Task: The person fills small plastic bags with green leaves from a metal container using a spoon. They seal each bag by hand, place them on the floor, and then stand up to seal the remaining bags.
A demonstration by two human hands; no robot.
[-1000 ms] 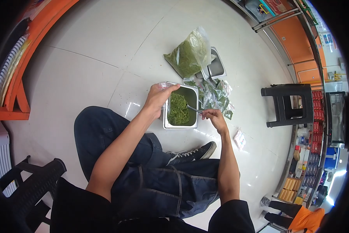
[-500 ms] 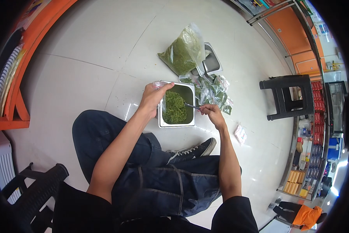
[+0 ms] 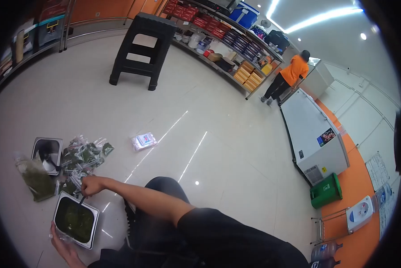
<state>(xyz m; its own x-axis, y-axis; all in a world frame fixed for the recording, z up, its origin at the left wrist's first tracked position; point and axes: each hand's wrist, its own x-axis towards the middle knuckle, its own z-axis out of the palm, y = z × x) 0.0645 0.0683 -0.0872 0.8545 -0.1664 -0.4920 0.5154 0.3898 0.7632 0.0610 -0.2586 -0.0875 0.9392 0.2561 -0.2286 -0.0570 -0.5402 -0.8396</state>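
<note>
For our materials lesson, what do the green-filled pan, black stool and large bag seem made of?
Green-filled pan: probably smooth stainless steel; silvery rim.
Black stool: likely moulded plastic, fairly matte; legs and seat look one-piece.
Large bag: thin, clear plastic film; green contents show through.

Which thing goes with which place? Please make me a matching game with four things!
1. Square steel pan with chopped greens
2. Thin utensil handle
3. Green plastic bin
4. Big blue box

A. High on the shelving
B. Next to the left hand
C. Beside the white chest freezer
D. Held in the right hand

Right pairs: 1-B, 2-D, 3-C, 4-A.
</note>
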